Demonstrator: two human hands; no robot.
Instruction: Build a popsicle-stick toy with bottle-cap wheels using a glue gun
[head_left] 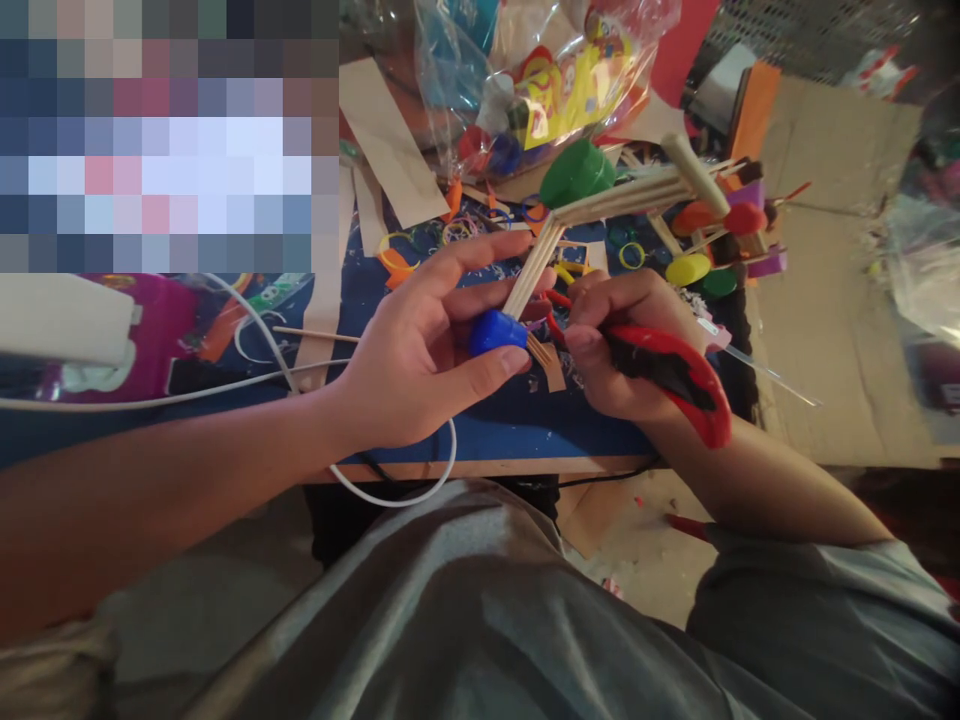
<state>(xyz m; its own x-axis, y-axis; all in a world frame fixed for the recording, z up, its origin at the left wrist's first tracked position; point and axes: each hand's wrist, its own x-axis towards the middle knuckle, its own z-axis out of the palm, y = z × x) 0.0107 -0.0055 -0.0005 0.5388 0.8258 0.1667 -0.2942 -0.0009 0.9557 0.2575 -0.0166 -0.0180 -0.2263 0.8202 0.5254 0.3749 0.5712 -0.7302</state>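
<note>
My left hand [420, 350] is closed on a blue bottle cap [496, 335], pinched near the thumb tip. A bundle of thin wooden sticks [534, 268] rises from the cap and bends right at a joint. Beside that joint is a green bottle cap [577, 175]. The sticks lead to a stick-and-cap model [720, 220] with purple, orange, red and yellow parts. In my closed right hand [626, 335] are what look like scissors [709, 400] with red and black handles. Their blades are hidden, and a red part lies close to the blue cap.
Coloured rubber bands [461, 230] and scraps litter the blue table [487, 435]. A clear plastic bag [547, 80] stands behind. Cardboard [832, 260] lies at the right. A white cable [450, 460] loops over the front edge, near a white plug [67, 320] in a magenta box.
</note>
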